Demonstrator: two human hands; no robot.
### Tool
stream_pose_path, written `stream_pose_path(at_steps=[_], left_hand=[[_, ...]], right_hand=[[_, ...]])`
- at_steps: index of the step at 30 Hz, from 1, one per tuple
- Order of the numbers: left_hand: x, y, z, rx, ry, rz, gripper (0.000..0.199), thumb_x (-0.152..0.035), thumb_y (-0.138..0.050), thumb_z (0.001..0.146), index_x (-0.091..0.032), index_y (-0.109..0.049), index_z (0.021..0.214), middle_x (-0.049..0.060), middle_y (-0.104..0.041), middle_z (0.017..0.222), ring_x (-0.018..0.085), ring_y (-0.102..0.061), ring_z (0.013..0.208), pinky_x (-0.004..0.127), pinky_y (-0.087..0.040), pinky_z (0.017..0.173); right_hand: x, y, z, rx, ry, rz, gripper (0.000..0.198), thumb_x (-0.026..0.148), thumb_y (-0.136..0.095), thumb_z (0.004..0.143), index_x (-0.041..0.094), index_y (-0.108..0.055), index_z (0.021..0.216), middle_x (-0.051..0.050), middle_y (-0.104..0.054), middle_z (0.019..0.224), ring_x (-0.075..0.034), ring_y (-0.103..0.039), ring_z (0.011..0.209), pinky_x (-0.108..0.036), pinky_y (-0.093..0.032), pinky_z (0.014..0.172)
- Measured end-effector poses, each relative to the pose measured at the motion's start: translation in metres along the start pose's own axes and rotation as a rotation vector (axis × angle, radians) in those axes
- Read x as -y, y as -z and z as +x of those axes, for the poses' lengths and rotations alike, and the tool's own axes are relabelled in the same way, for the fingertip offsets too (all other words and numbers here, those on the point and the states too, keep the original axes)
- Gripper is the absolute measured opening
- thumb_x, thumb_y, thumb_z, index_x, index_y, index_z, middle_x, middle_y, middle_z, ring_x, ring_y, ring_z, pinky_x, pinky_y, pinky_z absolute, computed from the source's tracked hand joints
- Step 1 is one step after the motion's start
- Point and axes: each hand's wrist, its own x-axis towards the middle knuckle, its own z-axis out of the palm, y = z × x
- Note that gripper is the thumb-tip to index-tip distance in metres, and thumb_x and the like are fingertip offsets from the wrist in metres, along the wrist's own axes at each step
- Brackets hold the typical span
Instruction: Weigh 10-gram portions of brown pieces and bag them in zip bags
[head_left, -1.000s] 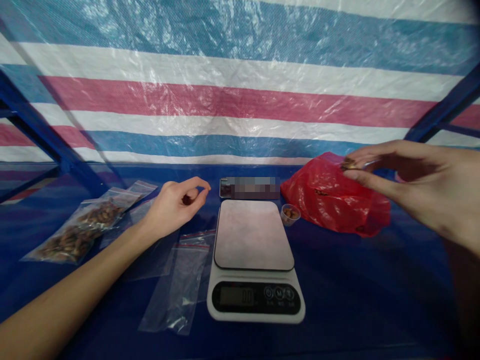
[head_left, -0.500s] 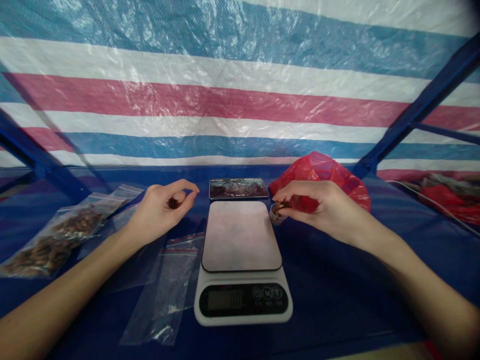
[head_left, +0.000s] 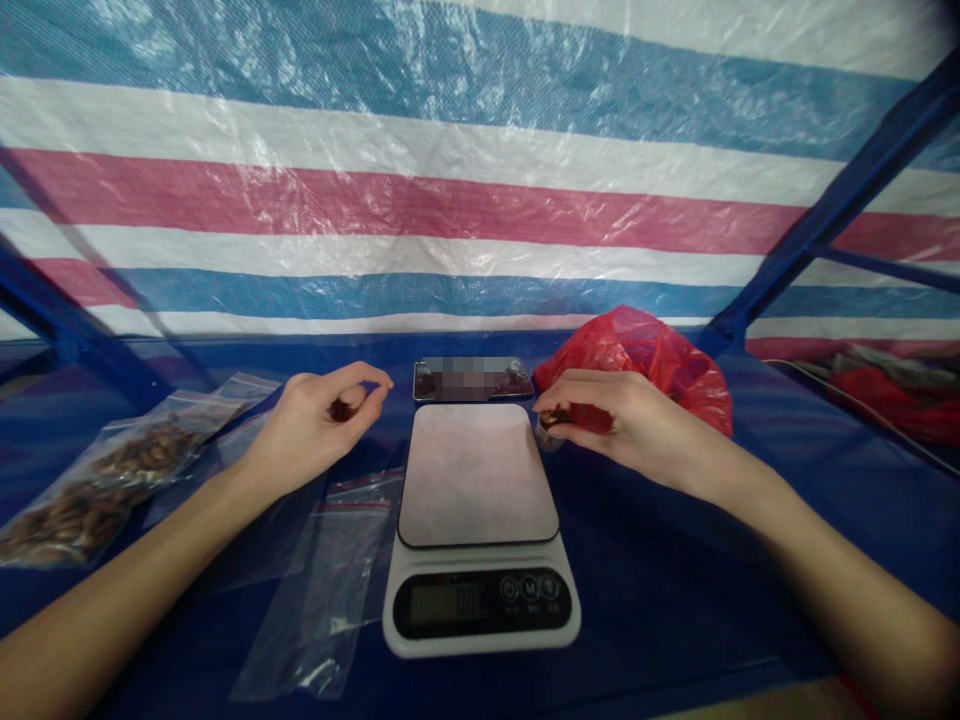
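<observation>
My right hand [head_left: 596, 410] is closed in a pinch on small brown nut-like pieces [head_left: 555, 418]. Just under its fingertips, beside the scale's far right corner, is a small clear cup [head_left: 550, 440], mostly hidden by the fingers. My left hand [head_left: 330, 415] hovers left of the scale with fingers curled and thumb near the fingertips. Something dark brown shows inside that curl, too shadowed to make out. Between the hands sits a white kitchen scale [head_left: 478, 475] with a bare plate; its display [head_left: 444, 604] appears to read zero.
A phone [head_left: 472, 379] lies behind the scale. A red plastic bag [head_left: 637, 345] stands behind my right hand. At left are zip bags of brown nut-like pieces [head_left: 67, 520]; flat zip bags [head_left: 322, 590] lie nearer. Blue frame posts [head_left: 795, 240] border the blue tabletop [head_left: 675, 620].
My right hand's fingertips have come slightly left over the small cup, covering more of it. My left hand keeps its curl. The whole view has shifted a little.
</observation>
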Motion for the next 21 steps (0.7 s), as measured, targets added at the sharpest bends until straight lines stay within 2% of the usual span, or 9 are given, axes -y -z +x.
stream_pose_path(at_steps=[7, 21], left_hand=[[-0.0007, 0.0005, 0.0005, 0.021, 0.013, -0.004, 0.021, -0.033, -0.059, 0.098, -0.018, -0.073, 0.101, -0.010, -0.044, 0.052, 0.008, -0.038, 0.048, 0.019, -0.035, 0.053], [-0.0036, 0.0013, 0.0018, 0.023, 0.001, -0.006, 0.024, -0.035, -0.058, 0.097, -0.017, -0.074, 0.098, -0.010, -0.046, 0.051, 0.008, -0.038, 0.047, 0.019, -0.034, 0.052]], right_hand=[[0.0039, 0.0034, 0.0003, 0.030, -0.022, 0.007, 0.012, 0.021, -0.070, 0.098, 0.021, -0.076, 0.109, -0.007, -0.072, 0.101, -0.020, -0.071, 0.085, -0.031, -0.056, 0.078], [0.0018, 0.0054, 0.0000, 0.083, -0.009, -0.003, 0.011, 0.017, -0.067, 0.100, 0.019, -0.074, 0.107, -0.006, -0.070, 0.107, -0.019, -0.070, 0.094, -0.031, -0.055, 0.086]])
